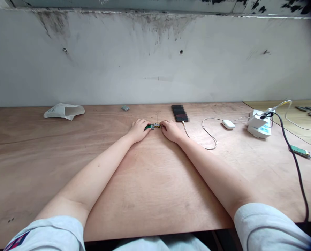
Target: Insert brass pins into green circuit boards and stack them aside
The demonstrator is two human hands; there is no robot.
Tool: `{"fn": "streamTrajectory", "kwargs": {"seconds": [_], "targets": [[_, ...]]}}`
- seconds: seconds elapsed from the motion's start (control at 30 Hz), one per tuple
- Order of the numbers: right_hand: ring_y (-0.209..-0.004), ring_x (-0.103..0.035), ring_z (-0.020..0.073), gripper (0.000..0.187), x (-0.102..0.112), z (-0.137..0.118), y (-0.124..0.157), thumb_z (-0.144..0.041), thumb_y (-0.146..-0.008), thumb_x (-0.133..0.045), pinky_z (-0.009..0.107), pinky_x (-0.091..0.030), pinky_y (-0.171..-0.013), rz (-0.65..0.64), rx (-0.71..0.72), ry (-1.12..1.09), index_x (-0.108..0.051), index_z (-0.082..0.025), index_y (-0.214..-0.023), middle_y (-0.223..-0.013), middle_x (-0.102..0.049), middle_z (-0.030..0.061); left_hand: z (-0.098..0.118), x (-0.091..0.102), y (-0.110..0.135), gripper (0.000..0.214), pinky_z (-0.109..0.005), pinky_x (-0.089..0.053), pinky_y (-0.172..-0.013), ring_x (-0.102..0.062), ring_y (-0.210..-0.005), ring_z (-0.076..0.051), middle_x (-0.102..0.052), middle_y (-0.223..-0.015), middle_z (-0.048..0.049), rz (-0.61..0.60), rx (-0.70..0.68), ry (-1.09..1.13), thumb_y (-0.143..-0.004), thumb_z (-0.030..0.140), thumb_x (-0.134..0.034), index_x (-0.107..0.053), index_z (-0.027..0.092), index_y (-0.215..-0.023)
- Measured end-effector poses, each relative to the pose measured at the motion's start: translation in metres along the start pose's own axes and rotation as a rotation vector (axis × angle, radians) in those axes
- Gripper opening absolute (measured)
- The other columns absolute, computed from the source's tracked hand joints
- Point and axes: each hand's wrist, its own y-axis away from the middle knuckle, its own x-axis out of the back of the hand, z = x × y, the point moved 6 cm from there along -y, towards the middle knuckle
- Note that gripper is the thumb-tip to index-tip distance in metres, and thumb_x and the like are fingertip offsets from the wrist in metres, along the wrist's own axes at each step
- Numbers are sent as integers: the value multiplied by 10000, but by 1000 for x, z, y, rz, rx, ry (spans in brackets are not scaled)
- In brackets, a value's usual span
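Near the middle of the wooden table (145,184), my left hand (139,130) is closed, its thumb and fingers on a small green piece (148,126). My right hand (172,130) is closed with its fingertips at the far end of a short yellow-and-silver striped piece (157,125). The two pieces lie in one line between my hands and appear to meet. Whether they are one object or two, I cannot tell. My fingers hide both outer ends, and the exact kind is too small to make out.
A black phone (180,113) on a white cable lies behind my right hand. To the right are a white case (228,124), a power strip with plugs (259,123), a black cord (294,157) and a green stick-like item (300,151). A white paper bag (63,111) and small grey block (125,108) sit along the wall.
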Motion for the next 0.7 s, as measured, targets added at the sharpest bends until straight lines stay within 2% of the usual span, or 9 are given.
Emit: {"fn": "streamTrajectory", "kwargs": {"seconds": [0.13,0.3,0.7], "targets": [[-1157,-610,234,395,2,0,-4,-71,-885,-486,350,-453,-1034,-7,39,-48,-688,-155,-1215,-1212,-698,106,0,0,-1,278,-473,-400,-992,-531,-1200,-313,-664,-1209,-86,-6,2,3,-978,373,-550,-676,258,-1198],[-1163,-621,244,310,4,-4,-8,-206,-925,-588,369,-455,-1047,-49,89,-83,-706,-182,-1210,-1247,-694,101,-2,0,-2,284,-476,-398,-993,-534,-1191,-313,-667,-1200,-88,-3,5,1,-983,383,-549,-677,255,-1201],[-1064,-664,224,225,5,-3,-13,-187,-950,-596,323,-488,-964,-66,21,-117,-736,-177,-1125,-1140,-730,96,-1,-1,-4,270,-468,-403,-992,-550,-1168,-311,-689,-1183,-82,19,-8,7,-980,368,-562,-688,244,-1184]]}}
